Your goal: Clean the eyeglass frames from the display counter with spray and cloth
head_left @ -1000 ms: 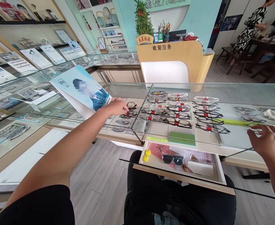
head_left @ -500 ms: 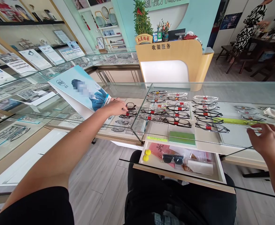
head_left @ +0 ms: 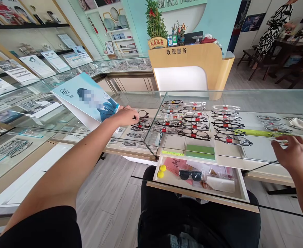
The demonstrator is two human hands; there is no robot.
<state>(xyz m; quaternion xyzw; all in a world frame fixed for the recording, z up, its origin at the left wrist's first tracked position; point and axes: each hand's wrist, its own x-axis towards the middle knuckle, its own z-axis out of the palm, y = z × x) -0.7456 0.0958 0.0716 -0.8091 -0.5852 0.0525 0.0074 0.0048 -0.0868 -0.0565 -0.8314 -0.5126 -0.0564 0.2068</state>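
Note:
My left hand (head_left: 127,116) is closed on a pair of dark-framed eyeglasses (head_left: 143,113), pinched near one end. The pair is held just above a row of other eyeglasses (head_left: 140,125) in the display, beside a light-blue folded advertising card (head_left: 86,96). At the right, my right hand (head_left: 294,151) is over the glass counter with loosely bent fingers and the thumb apart, holding nothing I can see. Eyeglasses lie close to its fingertips; whether it touches the glass I cannot tell. Several rows of eyeglasses with red tags (head_left: 196,126) fill the middle case.
An open drawer (head_left: 241,184) above my lap holds sunglasses (head_left: 190,175), yellow round pieces (head_left: 161,171) and papers. A glass divider (head_left: 155,119) separates the cases. A green pad (head_left: 200,152) lies in front. Behind stands a wooden cashier desk (head_left: 190,57); a person (head_left: 275,31) is far right.
My left hand has risen slightly and moved a little left, lifting the dark eyeglasses off the row. My right hand has stayed nearly still.

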